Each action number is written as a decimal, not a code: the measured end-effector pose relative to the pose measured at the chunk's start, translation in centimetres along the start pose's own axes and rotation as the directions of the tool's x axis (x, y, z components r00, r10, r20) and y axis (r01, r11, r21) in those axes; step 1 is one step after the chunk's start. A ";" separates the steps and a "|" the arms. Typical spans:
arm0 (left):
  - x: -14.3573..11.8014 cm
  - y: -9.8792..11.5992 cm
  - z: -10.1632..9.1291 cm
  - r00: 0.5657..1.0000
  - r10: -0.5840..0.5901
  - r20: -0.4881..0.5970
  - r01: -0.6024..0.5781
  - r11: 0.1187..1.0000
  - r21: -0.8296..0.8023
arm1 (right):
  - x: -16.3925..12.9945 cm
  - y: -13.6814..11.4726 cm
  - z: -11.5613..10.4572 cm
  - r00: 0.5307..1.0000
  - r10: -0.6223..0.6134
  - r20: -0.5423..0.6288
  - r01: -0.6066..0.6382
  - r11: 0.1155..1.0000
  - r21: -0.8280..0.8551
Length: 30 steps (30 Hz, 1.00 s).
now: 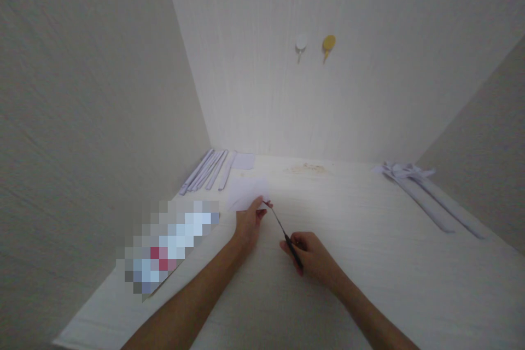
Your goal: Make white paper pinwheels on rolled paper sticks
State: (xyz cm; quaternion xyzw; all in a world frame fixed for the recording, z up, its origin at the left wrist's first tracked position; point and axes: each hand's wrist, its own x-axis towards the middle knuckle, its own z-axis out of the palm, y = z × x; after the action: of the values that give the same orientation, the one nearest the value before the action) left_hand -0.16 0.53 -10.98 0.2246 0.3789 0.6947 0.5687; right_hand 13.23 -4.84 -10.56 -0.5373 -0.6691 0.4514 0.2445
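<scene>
A white paper sheet (247, 190) is gripped by the left hand (248, 225), and a thin black-handled tool (292, 251) is clasped in the right hand (310, 254), its tip near the sheet's right edge.

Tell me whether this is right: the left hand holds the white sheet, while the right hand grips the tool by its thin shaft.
Not quite. The head view shows the right hand gripping the tool by its dark handle; the left hand does hold the white sheet.
</scene>
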 end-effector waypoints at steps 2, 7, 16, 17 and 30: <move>0.1 -0.1 -0.1 1.000 -0.007 0.001 0.007 1.000 -0.002 | 0.0 0.0 0.0 1.000 0.001 0.001 -0.001 1.000 -0.004; 0.2 -0.1 -0.1 1.000 -0.007 -0.001 0.007 1.000 0.000 | -0.1 -0.1 0.0 1.000 -0.026 -0.014 0.026 1.000 0.000; 0.0 0.0 0.0 1.000 -0.017 -0.003 0.017 1.000 0.003 | -0.1 0.0 -0.1 0.999 -0.036 -0.006 0.036 0.999 0.028; 0.0 0.0 0.0 1.000 -0.015 -0.002 0.015 1.000 0.001 | -0.1 0.0 -0.1 0.999 -0.034 -0.007 0.035 0.999 0.032; -0.2 0.1 0.1 0.998 -0.052 -0.016 0.054 0.995 0.081 | 0.4 0.5 0.1 0.975 -0.033 -0.220 0.098 0.953 0.288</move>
State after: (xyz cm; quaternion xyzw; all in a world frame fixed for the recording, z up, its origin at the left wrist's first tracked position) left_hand -0.11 0.31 -10.80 0.2324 0.4166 0.6650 0.5746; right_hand 13.28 -4.48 -11.05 -0.5171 -0.5813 0.4782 0.4074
